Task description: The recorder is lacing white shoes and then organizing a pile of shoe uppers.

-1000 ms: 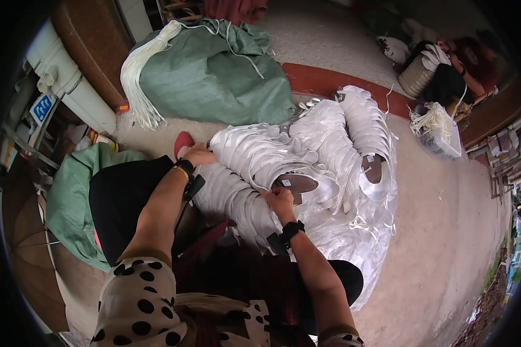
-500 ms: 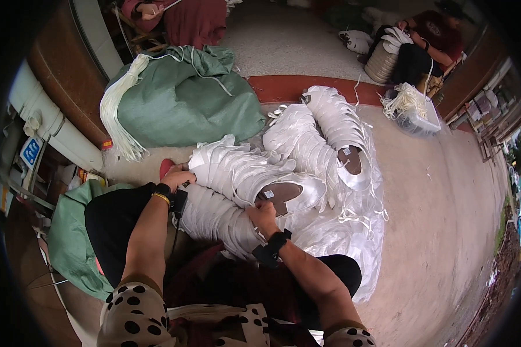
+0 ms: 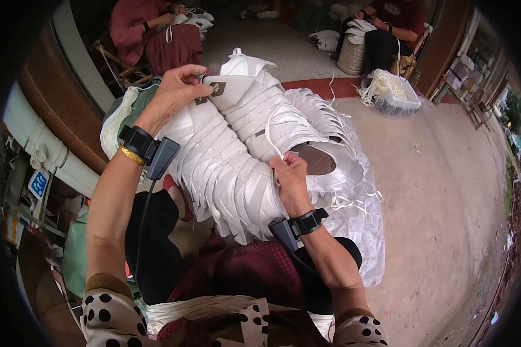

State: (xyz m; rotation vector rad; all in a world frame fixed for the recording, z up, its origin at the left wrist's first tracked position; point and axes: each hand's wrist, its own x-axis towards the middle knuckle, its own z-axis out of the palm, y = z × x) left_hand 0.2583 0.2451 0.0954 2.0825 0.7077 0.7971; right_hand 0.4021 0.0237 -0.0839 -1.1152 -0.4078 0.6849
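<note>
Two long rows of nested white shoe uppers (image 3: 220, 153) lie side by side before me, raised toward my lap. At their far left end, my left hand (image 3: 182, 91) curls its thumb and fingers on the end upper, beside a small brown label (image 3: 217, 89). Its other fingertips are partly hidden. Near the close end of the right-hand row, my right hand (image 3: 292, 180) pinches a thin white lace (image 3: 270, 128) that loops up over the uppers. A brown insole-like sole (image 3: 314, 160) shows inside the nearest upper of that row.
More nested uppers (image 3: 315, 107) lie behind on clear plastic sheeting (image 3: 362, 243). A clear tub of white laces (image 3: 396, 95) stands at the far right. Two people sit working at the back. White laces (image 3: 214, 306) lie across my lap. A white pipe (image 3: 52, 141) runs along the left.
The rows of uppers have been lifted and swung upright, away from the floor. My left hand has moved farther away to their far end; my right hand now pulls up a lace.
</note>
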